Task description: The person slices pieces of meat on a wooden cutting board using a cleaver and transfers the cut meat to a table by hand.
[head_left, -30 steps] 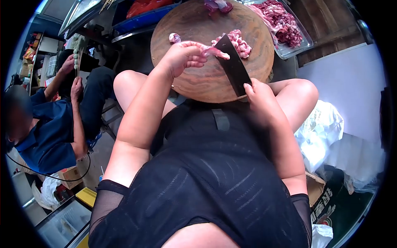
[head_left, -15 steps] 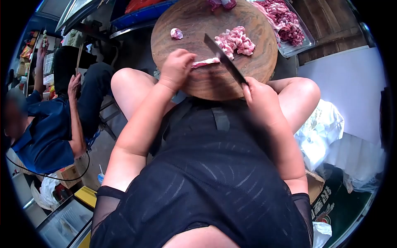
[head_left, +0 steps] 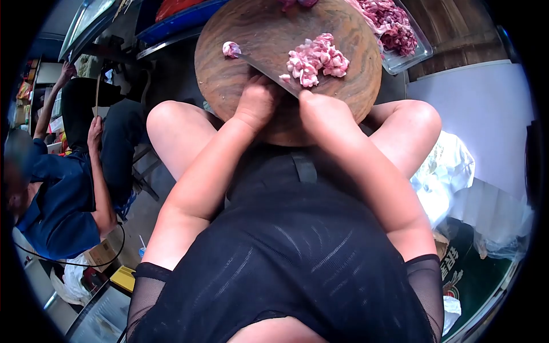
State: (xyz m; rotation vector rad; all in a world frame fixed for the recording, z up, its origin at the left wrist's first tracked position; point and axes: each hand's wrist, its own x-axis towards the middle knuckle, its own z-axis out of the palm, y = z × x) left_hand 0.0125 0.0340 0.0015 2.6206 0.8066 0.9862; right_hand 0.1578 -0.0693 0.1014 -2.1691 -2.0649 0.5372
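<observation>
My right hand (head_left: 323, 111) is wrapped round the handle of a knife (head_left: 270, 73). Its long blade slants up and left over the round wooden chopping board (head_left: 346, 23), its tip beside a small lump of meat (head_left: 230, 50). Close to the near side of the blade is my left hand (head_left: 256, 102), its fingers curled in and partly hidden; whatever they hold does not show. Beyond the knife lies a pile of chopped pink meat (head_left: 314, 60), with a small bit near the blade. A darker piece of meat (head_left: 300, 3) is cut off by the top edge.
A clear tray (head_left: 420, 54) of meat stands right of the board. Behind it at left is a blue crate (head_left: 186, 20). Another person (head_left: 63, 194) sits at far left, holding a thin stick. A white plastic bag (head_left: 449, 174) lies beyond my right knee.
My right hand and the knife have moved left, the blade now lying flatter across the board. My left hand has shifted right and nearer me. The meat strip no longer shows.
</observation>
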